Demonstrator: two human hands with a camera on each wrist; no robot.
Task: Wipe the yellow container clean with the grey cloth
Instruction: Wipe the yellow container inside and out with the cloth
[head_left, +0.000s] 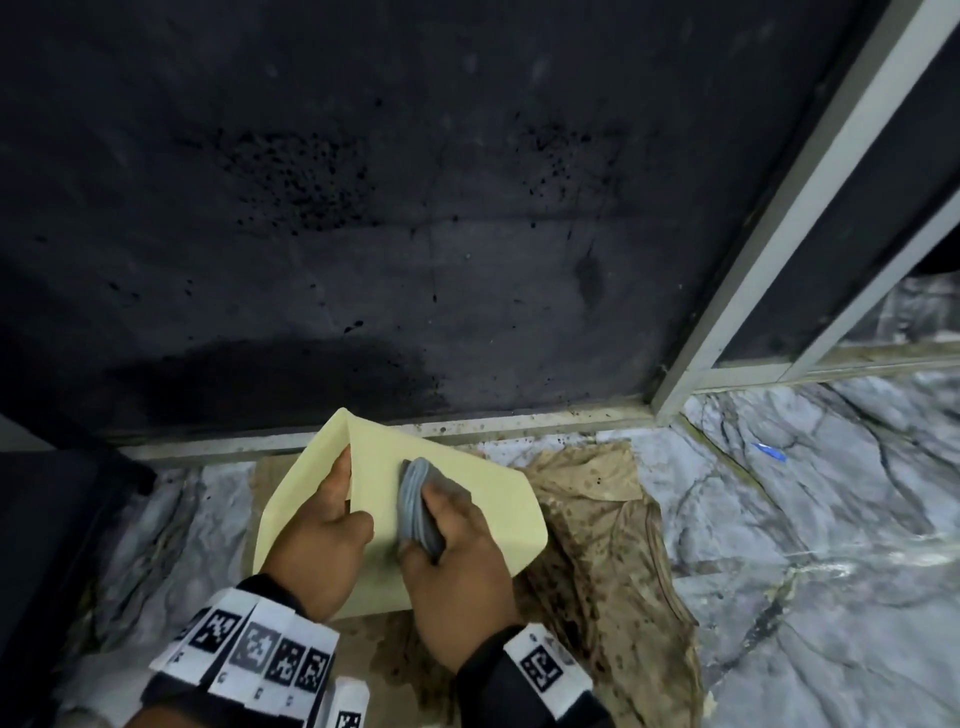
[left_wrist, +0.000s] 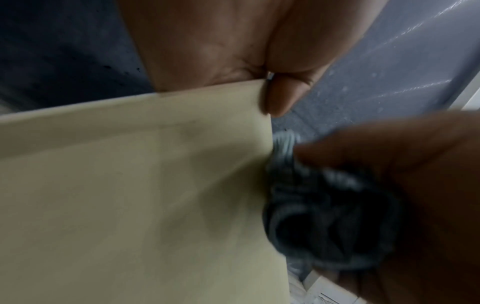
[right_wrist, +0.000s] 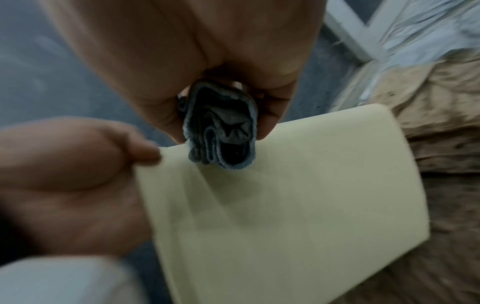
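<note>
Head view: square-patterned wrist tags (head_left: 262, 647) show no readable text.

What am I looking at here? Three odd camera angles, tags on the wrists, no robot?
No robot: a person works with bare hands, wearing three cameras. The wide picture comes from the head, looking down; the two close ones come from each wrist, looking along the fingers. The patterned tags sit on wrist bands.

The left hand grips the yellow container by a corner edge, holding it above the floor. The right hand holds a bunched grey cloth and presses it on the container's flat side. Below lies a stained brown cloth on a marble-patterned floor, before a dark spattered wall.
</note>
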